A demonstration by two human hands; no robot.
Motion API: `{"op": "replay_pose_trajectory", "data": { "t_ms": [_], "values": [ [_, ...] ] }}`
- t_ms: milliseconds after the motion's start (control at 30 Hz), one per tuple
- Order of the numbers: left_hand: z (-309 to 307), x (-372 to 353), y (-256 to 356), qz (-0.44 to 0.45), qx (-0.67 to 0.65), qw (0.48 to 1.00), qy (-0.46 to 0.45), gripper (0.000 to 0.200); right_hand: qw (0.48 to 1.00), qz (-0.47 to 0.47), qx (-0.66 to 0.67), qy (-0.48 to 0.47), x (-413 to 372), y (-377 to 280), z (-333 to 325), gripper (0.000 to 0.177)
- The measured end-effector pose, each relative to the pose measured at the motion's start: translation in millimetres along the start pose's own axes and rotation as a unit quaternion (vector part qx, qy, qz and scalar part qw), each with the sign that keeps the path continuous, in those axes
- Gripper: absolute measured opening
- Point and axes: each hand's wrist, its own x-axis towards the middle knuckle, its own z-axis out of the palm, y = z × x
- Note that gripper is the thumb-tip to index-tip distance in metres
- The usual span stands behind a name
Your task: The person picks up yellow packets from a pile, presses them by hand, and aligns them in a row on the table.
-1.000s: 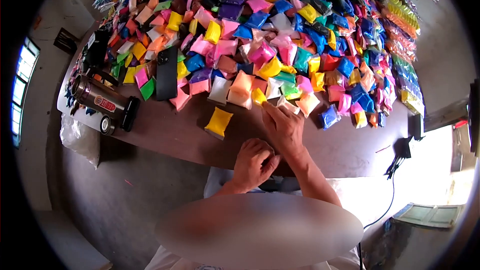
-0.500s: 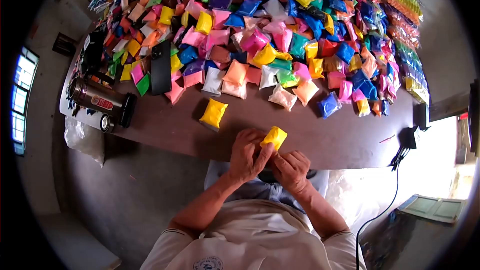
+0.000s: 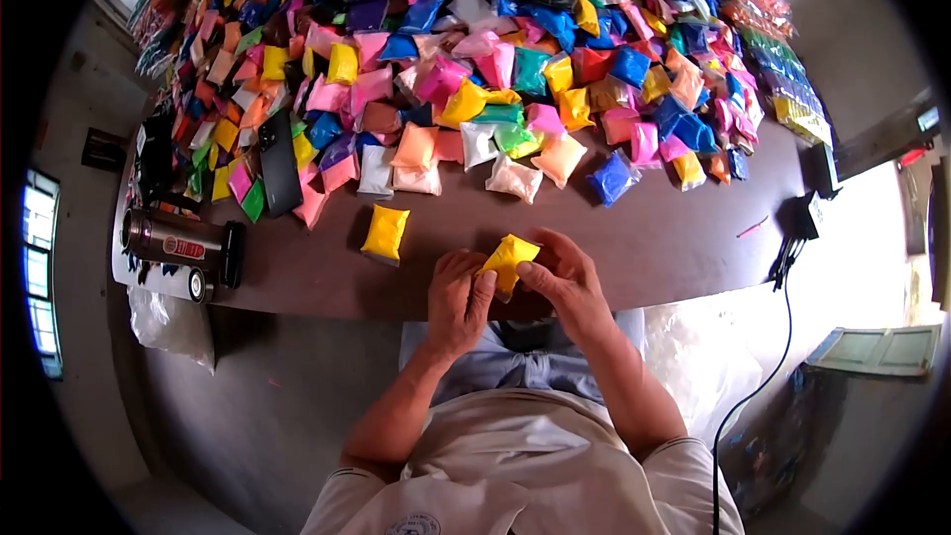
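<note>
A small, plump yellow packet [image 3: 509,256] is held up between both hands at the table's near edge. My left hand [image 3: 459,299] grips its left side, the thumb lying against the lower left corner. On the other side, my right hand [image 3: 571,285] has its thumb on the packet's right part, with the fingers curving behind. The undersides of the fingers are partly hidden. A second yellow packet [image 3: 385,233] lies alone on the brown table [image 3: 446,223], just beyond my left hand.
A large heap of small colourful packets [image 3: 436,79] covers the back of the table. At the left are a black phone [image 3: 279,163] and a metal thermos [image 3: 173,240] on its side. A black cable [image 3: 788,272] hangs over the right edge.
My right hand has come up from below the yellow packet to its right side, with its fingers opened wider. The packet is tilted differently. The whole view has shifted slightly.
</note>
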Motion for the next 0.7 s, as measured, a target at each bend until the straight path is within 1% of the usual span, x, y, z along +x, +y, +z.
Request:
{"op": "replay_pose_trajectory", "data": {
  "t_ms": [67, 100, 167, 200, 267, 333, 400, 467, 600, 633, 700],
  "values": [
    [-1.0, -1.7, 0.9, 0.004, 0.009, 1.0, -0.007, 0.029, 0.996, 0.029, 0.064, -0.058, 4.2, -0.4, 2.9, 0.04],
    [-2.3, -1.3, 2.0, 0.005, 0.007, 1.0, -0.012, 0.03, 0.996, 0.028, 0.066, -0.056, 5.8, 2.0, 3.0, 0.04],
    [-3.5, -1.1, 2.2, 0.005, 0.004, 1.0, -0.018, 0.03, 0.991, 0.036, 0.1, -0.079, 9.8, 10.6, 1.3, 0.028],
    [-3.5, -1.2, 1.8, 0.006, 0.003, 1.0, -0.019, 0.03, 0.991, 0.036, 0.1, -0.078, 10.8, 13.6, 1.5, 0.028],
    [-2.9, -2.4, -0.4, 0.008, 0.002, 1.0, -0.02, 0.031, 0.986, 0.025, 0.145, -0.073, 13.0, 18.2, 3.2, 0.023],
    [-1.7, -4.4, -3.7, -0.008, -0.018, 1.0, 0.0, 0.032, 0.986, 0.026, 0.149, -0.066, 13.9, 21.0, 5.0, 0.023],
    [-1.9, -3.7, -3.4, -0.005, -0.017, 1.0, -0.001, 0.032, 0.986, 0.026, 0.153, -0.059, 14.1, 21.1, 8.9, 0.022],
    [-2.2, -2.9, -2.7, -0.003, -0.015, 1.0, -0.002, 0.031, 0.981, 0.04, 0.189, -0.005, 13.3, 16.4, 15.3, 0.019],
    [-1.2, -1.3, -1.4, 0.015, 0.005, 1.0, -0.004, 0.03, 0.981, 0.045, 0.187, 0.008, 16.1, 14.4, 16.0, 0.018],
    [-1.2, -0.9, -1.4, 0.028, 0.011, 1.0, -0.003, 0.029, 0.982, 0.037, 0.183, -0.001, 18.1, 18.3, 13.9, 0.018],
    [-1.5, -0.2, 0.5, 0.024, 0.016, 1.0, -0.003, 0.029, 0.983, 0.03, 0.18, -0.011, 21.0, 24.4, 11.8, 0.017]
  ]
}}
